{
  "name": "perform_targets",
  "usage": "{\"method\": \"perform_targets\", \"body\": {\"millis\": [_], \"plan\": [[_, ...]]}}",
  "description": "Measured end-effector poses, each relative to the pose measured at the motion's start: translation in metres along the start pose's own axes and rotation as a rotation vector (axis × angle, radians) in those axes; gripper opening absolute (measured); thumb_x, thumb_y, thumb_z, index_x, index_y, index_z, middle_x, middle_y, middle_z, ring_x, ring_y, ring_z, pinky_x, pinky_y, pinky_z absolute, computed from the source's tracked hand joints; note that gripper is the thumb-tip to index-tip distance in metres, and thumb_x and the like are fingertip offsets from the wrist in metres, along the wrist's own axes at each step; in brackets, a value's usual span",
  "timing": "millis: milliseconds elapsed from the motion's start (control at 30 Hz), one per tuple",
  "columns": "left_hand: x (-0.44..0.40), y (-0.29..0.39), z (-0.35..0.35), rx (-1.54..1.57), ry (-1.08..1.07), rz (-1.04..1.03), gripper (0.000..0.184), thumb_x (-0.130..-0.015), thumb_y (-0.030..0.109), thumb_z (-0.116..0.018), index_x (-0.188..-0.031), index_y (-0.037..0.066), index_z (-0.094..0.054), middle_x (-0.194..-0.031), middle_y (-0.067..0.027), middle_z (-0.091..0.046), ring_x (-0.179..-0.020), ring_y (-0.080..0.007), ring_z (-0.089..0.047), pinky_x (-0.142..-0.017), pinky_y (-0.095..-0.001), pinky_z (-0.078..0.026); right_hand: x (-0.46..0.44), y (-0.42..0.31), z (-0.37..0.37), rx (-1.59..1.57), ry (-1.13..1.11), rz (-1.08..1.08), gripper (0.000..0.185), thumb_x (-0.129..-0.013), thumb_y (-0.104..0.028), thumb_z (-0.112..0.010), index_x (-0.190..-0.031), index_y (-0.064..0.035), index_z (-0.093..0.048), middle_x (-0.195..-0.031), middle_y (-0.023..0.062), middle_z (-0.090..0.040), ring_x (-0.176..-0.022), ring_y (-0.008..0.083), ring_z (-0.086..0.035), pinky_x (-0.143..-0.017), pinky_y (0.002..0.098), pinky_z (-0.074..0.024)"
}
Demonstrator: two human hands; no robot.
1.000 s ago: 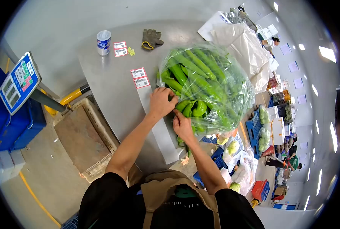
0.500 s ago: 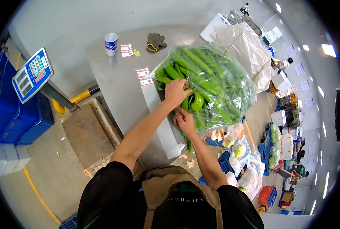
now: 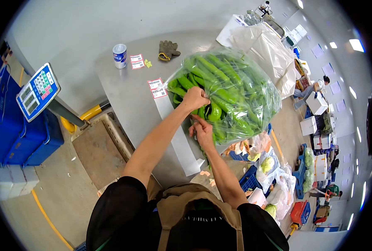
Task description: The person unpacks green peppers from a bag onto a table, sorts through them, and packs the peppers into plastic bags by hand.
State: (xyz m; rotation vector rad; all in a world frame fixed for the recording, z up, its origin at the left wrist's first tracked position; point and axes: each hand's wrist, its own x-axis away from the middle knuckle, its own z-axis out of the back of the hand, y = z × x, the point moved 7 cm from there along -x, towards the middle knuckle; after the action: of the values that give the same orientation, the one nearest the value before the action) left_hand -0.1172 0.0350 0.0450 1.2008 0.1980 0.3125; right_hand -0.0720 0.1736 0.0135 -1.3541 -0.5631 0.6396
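A large clear plastic bag (image 3: 257, 90) full of long green peppers (image 3: 213, 69) lies on the metal table, its mouth facing left. At that mouth my left hand (image 3: 194, 99) has its fingers curled in against the peppers; what they grip, if anything, is hidden. Just below it, my right hand (image 3: 203, 133) touches the bag's lower edge, index finger stretched toward the peppers and the other fingers loosely bent apart. A few peppers stick out past the opening, beneath my right hand.
On the metal table (image 3: 123, 94) are a white-and-blue can (image 3: 120, 56), label stickers (image 3: 137, 61) and a grey work glove (image 3: 168, 50). A scale display (image 3: 38, 92) stands left, near blue bins (image 3: 23, 129). Bagged vegetables (image 3: 273, 180) and crates lie right; people work farther back.
My right hand has loosened, its fingers now farther apart and the index more extended. My left hand stays at the bag's mouth with fingers more curled. The view has shifted slightly.
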Motion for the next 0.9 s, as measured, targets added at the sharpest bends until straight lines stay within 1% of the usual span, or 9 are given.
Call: {"method": "perform_targets", "body": {"millis": [67,167,200,300,400,500,733,833,900], "plan": [[0.004,0.008,0.009,-0.01,-0.017,-0.09,0.033,-0.067,0.018,-0.077,-0.089,-0.002,-0.062,-0.072,-0.0083,-0.063,-0.066,-0.0184,-0.059,-0.064,-0.0288,-0.046,-0.002,-0.001,0.004,-0.085,0.026,0.023,0.036,-0.09,-0.009,-0.04,-0.12,0.0076,-0.052,-0.062,0.0092,-0.057,-0.053,0.0159,-0.054,-0.063,0.0301,-0.048],[-0.006,-0.009,0.007,0.397,-0.182,-0.07,0.017,-0.072,0.011,-0.072,-0.079,0.001,-0.06,-0.068,-0.0033,-0.058,-0.063,-0.0142,-0.055,-0.06,-0.0273,-0.042,-0.003,0.006,0.012,-0.259,0.098,0.047,0.036,-0.091,-0.008,-0.039,-0.121,0.0083,-0.05,-0.063,0.0117,-0.057,-0.055,0.02,-0.056,-0.071,0.0367,-0.0507],[-0.007,-0.004,0.012,0.406,-0.179,-0.092,0.014,-0.075,0.007,-0.07,-0.074,0.004,-0.056,-0.067,0.0002,-0.056,-0.064,-0.0095,-0.052,-0.058,-0.0258,-0.039,-0.003,0.006,0.012,-0.324,0.127,0.054,0.036,-0.091,-0.008,-0.038,-0.121,0.0085,-0.049,-0.064,0.0126,-0.058,-0.056,0.0215,-0.056,-0.074,0.039,-0.0512],[-0.008,0.004,0.02,0.585,-0.206,0.009,0.017,-0.075,0.013,-0.072,-0.072,0.005,-0.057,-0.069,-0.0001,-0.057,-0.066,-0.0088,-0.052,-0.059,-0.0246,-0.037,-0.006,-0.002,0.011,-0.396,0.223,0.122,0.034,-0.092,-0.008,-0.039,-0.12,0.009,-0.049,-0.067,0.015,-0.059,-0.061,0.0234,-0.059,-0.069,0.0361,-0.05],[-0.008,0.01,0.018,0.576,-0.308,0.048,0.019,-0.074,0.017,-0.075,-0.07,0.008,-0.058,-0.07,0.0001,-0.057,-0.065,-0.0092,-0.052,-0.059,-0.0238,-0.037,-0.01,-0.01,0.009,-0.588,0.373,0.118,0.033,-0.092,-0.008,-0.039,-0.119,0.0093,-0.047,-0.072,0.0167,-0.061,-0.065,0.0249,-0.061,-0.071,0.0368,-0.0502],[-0.006,0.019,0.017,0.47,-0.31,0.01,0.022,-0.074,0.022,-0.076,-0.069,0.009,-0.059,-0.069,-0.0007,-0.057,-0.062,-0.0095,-0.049,-0.058,-0.0238,-0.036,-0.01,-0.017,0.008,-0.662,0.412,0.111,0.032,-0.093,-0.008,-0.04,-0.119,0.0086,-0.046,-0.076,0.0176,-0.063,-0.068,0.0259,-0.062,-0.071,0.038,-0.0504],[-0.017,0.016,0.016,0.54,-0.274,0.088,0.026,-0.076,0.022,-0.074,-0.061,0.008,-0.058,-0.06,-0.0021,-0.055,-0.055,-0.01,-0.043,-0.055,-0.0253,-0.033,-0.021,-0.029,0.002,-0.573,0.607,0.144,0.029,-0.093,-0.003,-0.038,-0.117,0.0109,-0.045,-0.074,0.015,-0.061,-0.064,0.021,-0.06,-0.066,0.0332,-0.0517],[-0.018,0.017,0.018,0.543,-0.241,0.1,0.028,-0.076,0.022,-0.073,-0.058,0.008,-0.057,-0.057,-0.0017,-0.053,-0.054,-0.0104,-0.042,-0.053,-0.0259,-0.031,-0.017,-0.022,0.008,-0.481,0.63,0.13,0.029,-0.094,-0.005,-0.039,-0.118,0.0098,-0.044,-0.076,0.0154,-0.061,-0.066,0.0202,-0.06,-0.069,0.0368,-0.0545],[-0.019,0.017,0.018,0.533,-0.221,0.11,0.028,-0.077,0.022,-0.072,-0.058,0.008,-0.056,-0.056,-0.0014,-0.052,-0.053,-0.0105,-0.041,-0.052,-0.0262,-0.031,-0.015,-0.018,0.01,-0.419,0.632,0.136,0.028,-0.094,-0.005,-0.038,-0.118,0.0092,-0.044,-0.076,0.0144,-0.061,-0.066,0.0192,-0.06,-0.068,0.0357,-0.0544]]}}
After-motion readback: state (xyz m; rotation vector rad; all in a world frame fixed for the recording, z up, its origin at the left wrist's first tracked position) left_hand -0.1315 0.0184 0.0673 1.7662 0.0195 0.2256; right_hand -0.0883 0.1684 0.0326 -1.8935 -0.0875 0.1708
